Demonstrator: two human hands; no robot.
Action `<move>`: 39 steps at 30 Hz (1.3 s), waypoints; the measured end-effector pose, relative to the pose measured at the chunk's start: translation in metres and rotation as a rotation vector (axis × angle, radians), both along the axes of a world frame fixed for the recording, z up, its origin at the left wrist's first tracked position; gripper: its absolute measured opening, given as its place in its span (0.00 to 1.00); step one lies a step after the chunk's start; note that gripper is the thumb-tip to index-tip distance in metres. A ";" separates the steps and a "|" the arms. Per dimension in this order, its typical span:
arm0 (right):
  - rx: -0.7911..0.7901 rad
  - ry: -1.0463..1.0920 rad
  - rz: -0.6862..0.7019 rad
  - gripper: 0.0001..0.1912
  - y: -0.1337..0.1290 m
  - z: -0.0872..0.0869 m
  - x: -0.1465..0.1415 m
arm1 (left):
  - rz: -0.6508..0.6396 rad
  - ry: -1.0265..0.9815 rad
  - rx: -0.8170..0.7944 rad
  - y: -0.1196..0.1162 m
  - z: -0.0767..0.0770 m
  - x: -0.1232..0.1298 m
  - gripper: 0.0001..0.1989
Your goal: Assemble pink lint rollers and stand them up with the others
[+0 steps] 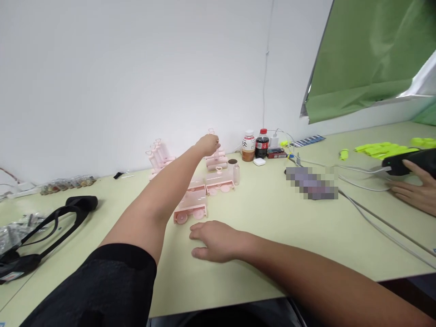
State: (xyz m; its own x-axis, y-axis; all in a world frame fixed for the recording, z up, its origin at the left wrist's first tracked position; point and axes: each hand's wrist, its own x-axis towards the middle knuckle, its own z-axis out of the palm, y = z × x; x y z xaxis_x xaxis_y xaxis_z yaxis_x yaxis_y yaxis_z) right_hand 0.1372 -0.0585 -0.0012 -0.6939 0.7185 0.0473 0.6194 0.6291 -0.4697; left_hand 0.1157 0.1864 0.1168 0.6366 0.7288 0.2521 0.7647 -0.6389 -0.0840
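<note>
My left hand [208,145] reaches far forward over the table, its fingers bent together at a group of pink cylinders [217,163] near the wall. What the fingertips hold, if anything, is hidden. Closer to me, my right hand [218,241] rests low over the tabletop, thumb and fingers apart, holding nothing. Just beyond its fingertips stands a pink wheeled case with a clear cover [190,210]. A second pink case [220,185] sits behind it, with a heart-shaped handle lying on top. Left of my forearm, several pink tubes with heart-shaped handles [157,154] stand upright.
A pill bottle [248,147] and a cola bottle [261,145] stand by the wall, near a white case [259,161]. At right are cables, yellow pieces [384,150], a blurred object [311,183] and another person's hand [417,188]. Black straps [51,231] lie left.
</note>
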 end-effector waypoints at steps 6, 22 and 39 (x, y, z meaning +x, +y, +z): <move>0.022 0.035 0.020 0.17 0.004 -0.004 0.003 | 0.065 -0.044 0.055 0.000 0.010 -0.021 0.13; 0.070 1.130 -0.550 0.30 0.038 0.038 0.047 | -0.111 -1.318 -0.173 -0.162 0.025 -0.141 0.14; -0.058 0.786 -0.221 0.29 0.021 0.014 0.071 | -0.045 -0.398 -0.253 -0.224 -0.080 -0.135 0.14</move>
State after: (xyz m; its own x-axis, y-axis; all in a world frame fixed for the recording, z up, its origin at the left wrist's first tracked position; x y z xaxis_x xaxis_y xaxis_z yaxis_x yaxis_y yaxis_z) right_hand 0.2078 -0.0371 0.0127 -0.3153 0.8512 0.4195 0.2024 0.4922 -0.8466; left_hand -0.0191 -0.0380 0.0363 0.5590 0.7725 0.3012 0.6767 -0.6350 0.3728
